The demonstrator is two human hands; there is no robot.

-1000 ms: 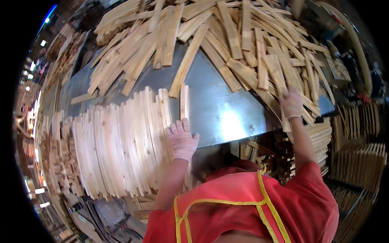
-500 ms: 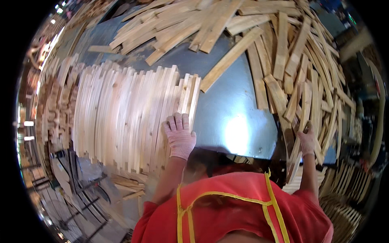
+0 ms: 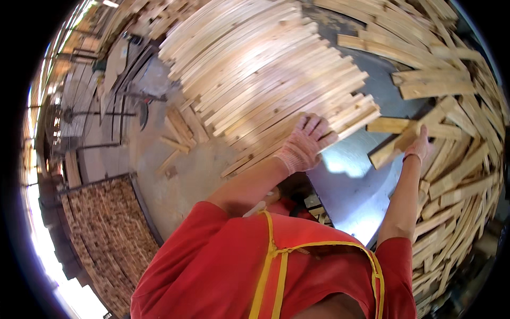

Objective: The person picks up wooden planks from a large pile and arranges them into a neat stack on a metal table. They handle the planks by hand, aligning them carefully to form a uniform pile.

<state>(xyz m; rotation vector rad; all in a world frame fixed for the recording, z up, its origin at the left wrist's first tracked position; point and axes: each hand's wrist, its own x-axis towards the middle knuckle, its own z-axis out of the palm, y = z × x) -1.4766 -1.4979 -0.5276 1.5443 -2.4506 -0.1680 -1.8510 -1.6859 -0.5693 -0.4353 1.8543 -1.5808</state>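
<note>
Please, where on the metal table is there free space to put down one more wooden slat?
The bare patch of metal table lies between the left hand on the lined-up slats and the right hand on a loose slat. The right edge is crowded with the jumbled slat pile.

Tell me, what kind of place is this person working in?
Most likely a woodworking shop or small sawmill. A metal table is heaped with loose wooden slats, the gloved left hand rests on a neat row of sorted slats, and more stacked wood stands on the concrete floor.
</note>
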